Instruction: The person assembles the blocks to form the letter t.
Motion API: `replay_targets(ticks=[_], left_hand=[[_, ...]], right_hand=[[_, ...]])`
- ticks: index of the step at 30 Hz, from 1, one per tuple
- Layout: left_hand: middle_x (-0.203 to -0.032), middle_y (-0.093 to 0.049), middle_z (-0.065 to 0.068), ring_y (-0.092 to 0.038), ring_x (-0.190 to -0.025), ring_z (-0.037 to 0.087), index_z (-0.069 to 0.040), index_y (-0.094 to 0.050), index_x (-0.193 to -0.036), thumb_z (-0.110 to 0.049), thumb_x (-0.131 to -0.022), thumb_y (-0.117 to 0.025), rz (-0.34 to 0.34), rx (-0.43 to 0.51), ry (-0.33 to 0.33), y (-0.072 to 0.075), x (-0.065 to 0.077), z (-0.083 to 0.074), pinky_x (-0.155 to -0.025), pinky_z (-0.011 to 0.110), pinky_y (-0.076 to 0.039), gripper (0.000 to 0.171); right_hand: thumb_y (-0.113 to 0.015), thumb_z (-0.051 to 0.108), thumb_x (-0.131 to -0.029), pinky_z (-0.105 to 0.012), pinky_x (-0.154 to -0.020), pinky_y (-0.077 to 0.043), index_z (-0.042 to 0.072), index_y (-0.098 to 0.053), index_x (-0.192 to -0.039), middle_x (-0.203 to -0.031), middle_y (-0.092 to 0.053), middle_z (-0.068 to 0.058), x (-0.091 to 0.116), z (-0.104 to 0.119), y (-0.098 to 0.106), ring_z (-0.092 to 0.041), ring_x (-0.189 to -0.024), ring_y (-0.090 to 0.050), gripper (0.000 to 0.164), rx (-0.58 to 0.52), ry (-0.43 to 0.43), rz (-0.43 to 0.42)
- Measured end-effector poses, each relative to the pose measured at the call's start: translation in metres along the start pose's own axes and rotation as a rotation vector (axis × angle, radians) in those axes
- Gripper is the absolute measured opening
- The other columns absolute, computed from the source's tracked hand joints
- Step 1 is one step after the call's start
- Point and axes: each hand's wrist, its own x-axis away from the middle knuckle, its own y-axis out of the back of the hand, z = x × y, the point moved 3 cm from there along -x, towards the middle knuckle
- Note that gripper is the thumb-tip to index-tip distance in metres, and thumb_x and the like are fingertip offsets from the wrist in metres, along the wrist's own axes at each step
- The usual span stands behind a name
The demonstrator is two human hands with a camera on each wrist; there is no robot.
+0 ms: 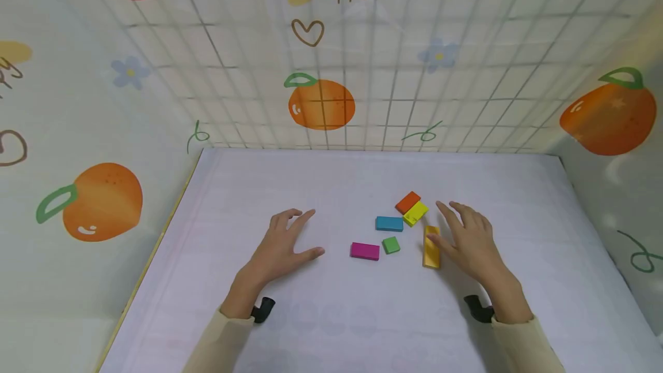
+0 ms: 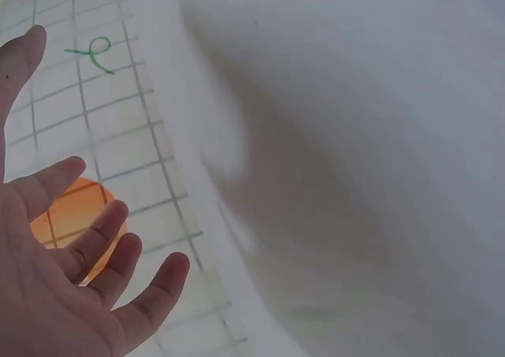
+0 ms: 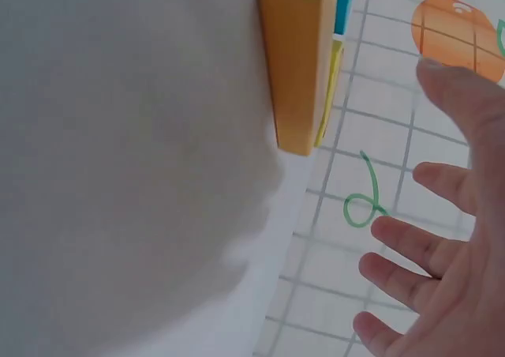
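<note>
The left hand [image 1: 279,248] hangs well left of the green block [image 1: 391,245], its thumb and fingers spread apart and holding nothing. The right hand [image 1: 470,240] is right of the green block, fingers apart, slightly bent and gripping nothing, its thumb over the gold block [image 1: 431,259]. Around the green block: pink block [image 1: 365,251] left, blue block [image 1: 389,224] just behind, yellow block [image 1: 416,213] and red block [image 1: 408,202] farther behind, slightly right

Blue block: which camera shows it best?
The head view, because the blue block shows whole there, with nothing covering it. The right wrist view shows just a strip at the top, beside the long block; the left wrist view, only a small bit up top.
</note>
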Motion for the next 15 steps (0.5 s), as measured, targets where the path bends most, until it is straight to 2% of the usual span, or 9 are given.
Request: replay_targets(ticks=[4,8,11,15], left_hand=[[-0.144,-0.040,0.008,-0.033,-0.134,0.029,-0.028,-0.038,-0.155,-0.062,-0.085,-0.070,0.031,0.009,0.002,-0.002,-0.003,-0.006,-0.100,0.050,-0.043,0.084],[-0.137,-0.048,0.006,-0.043,-0.123,0.024,-0.026,-0.042,-0.153,-0.060,-0.086,-0.070,0.070,0.021,-0.022,-0.005,-0.006,-0.012,-0.095,0.044,-0.046,0.080],[-0.129,-0.053,0.002,-0.047,-0.114,0.019,-0.025,-0.045,-0.151,-0.059,-0.087,-0.070,0.100,0.031,-0.040,-0.009,-0.009,-0.016,-0.089,0.040,-0.048,0.076],[-0.124,-0.056,-0.001,-0.049,-0.113,0.016,-0.024,-0.051,-0.147,-0.055,-0.089,-0.070,0.129,0.047,-0.066,-0.015,-0.014,-0.021,-0.091,0.039,-0.048,0.069]], right_hand=[[-0.077,0.035,-0.089,-0.071,-0.103,-0.021,0.013,-0.038,-0.152,-0.145,-0.038,-0.026,-0.003,0.004,-0.003,-0.048,-0.131,-0.032,0.078,-0.019,-0.017,0.026],[-0.078,0.034,-0.089,-0.069,-0.100,-0.024,0.013,-0.042,-0.150,-0.139,-0.042,-0.024,-0.007,0.007,-0.006,-0.048,-0.127,-0.034,0.073,-0.061,-0.025,0.036],[-0.078,0.031,-0.089,-0.065,-0.097,-0.028,0.013,-0.046,-0.147,-0.130,-0.048,-0.023,-0.012,0.009,-0.009,-0.045,-0.120,-0.038,0.069,-0.133,-0.027,0.036],[-0.078,0.027,-0.089,-0.061,-0.094,-0.030,0.011,-0.051,-0.143,-0.121,-0.054,-0.019,-0.019,0.011,-0.013,-0.040,-0.115,-0.041,0.062,-0.264,-0.046,0.052]])
